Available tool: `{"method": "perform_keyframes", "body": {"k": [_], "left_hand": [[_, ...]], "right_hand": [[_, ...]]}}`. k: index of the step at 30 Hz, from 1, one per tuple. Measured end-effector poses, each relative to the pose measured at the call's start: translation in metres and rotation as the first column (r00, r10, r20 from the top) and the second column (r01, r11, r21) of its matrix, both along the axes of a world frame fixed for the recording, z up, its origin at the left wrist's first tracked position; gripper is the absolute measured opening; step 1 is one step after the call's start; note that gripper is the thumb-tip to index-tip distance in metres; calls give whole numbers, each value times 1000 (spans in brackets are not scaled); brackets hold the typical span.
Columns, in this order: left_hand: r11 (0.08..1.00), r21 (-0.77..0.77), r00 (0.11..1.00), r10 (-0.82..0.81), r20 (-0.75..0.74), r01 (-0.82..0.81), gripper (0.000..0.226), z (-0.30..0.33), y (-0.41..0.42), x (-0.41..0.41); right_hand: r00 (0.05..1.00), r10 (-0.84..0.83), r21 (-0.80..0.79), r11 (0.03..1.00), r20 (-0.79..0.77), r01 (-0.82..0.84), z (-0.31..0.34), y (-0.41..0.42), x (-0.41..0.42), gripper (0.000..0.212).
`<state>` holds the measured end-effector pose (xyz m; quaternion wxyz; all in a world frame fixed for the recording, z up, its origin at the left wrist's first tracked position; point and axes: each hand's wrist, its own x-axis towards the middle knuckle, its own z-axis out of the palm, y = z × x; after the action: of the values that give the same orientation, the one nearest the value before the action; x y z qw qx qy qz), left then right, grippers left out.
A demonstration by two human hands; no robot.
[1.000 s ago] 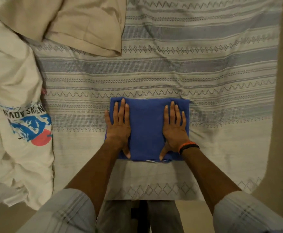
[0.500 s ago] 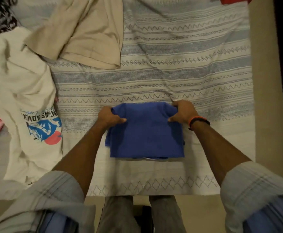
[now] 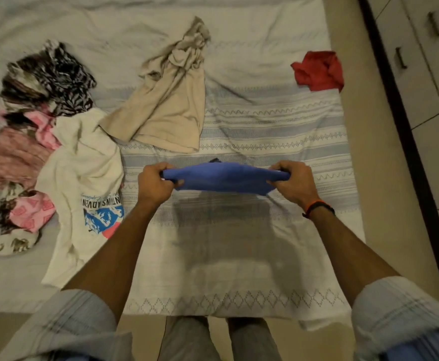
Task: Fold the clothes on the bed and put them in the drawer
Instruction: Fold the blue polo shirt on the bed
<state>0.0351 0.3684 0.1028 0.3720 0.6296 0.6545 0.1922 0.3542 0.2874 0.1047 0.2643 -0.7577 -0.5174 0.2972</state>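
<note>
Warm, dim indoor light falls from above and behind the person, throwing a broad soft shadow on the bed (image 3: 239, 269) below the folded blue garment (image 3: 223, 178). No glare shows. The patterned clothes (image 3: 46, 74) at upper left are smeared with motion blur. Wide-angle distortion bows the cabinet edge (image 3: 406, 126) at right.

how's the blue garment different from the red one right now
The blue garment is folded into a flat bundle; the red garment is a crumpled heap. The blue one is held off the bed, the left hand and right hand each gripping an end; the red one lies untouched on the bedspread, near its far right edge. Both are plain, solid-coloured cloth.
</note>
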Motion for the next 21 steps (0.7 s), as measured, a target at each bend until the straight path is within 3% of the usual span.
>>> {"method": "perform_keyframes", "body": {"k": [3,5,7,9,10,12,16,21], "left_hand": [[994,100,994,-43,96,34,30,4,-23,-14],[989,77,992,-123,-8,124,37,-4,-47,-26],[964,-80,945,-264,-194,253,38,-28,-72,-42],[903,-338,879,-370,-302,265,35,-58,-96,-56],[882,-415,873,-370,-318,223,30,-66,-105,-60],[869,-476,895,-316,-316,138,21,-79,-116,-62],[860,-509,950,-194,-245,44,39,-97,-108,-48],[868,-491,977,-36,-210,-74,49,-124,-84,-30]], "right_hand": [[1000,29,131,991,13,-30,-2,-27,-8,30],[996,86,117,989,16,-87,-20,-56,-13,38],[973,222,-82,973,63,-217,-37,-84,-18,40],[898,427,-484,812,110,-326,-58,-108,-25,37],[878,464,-615,729,120,-301,-66,-117,-27,38],[927,363,-685,698,90,-207,-84,-129,-28,38],[992,105,-613,789,71,-40,-100,-115,-37,27],[990,-141,-526,841,16,128,-122,-84,-47,42]]}}
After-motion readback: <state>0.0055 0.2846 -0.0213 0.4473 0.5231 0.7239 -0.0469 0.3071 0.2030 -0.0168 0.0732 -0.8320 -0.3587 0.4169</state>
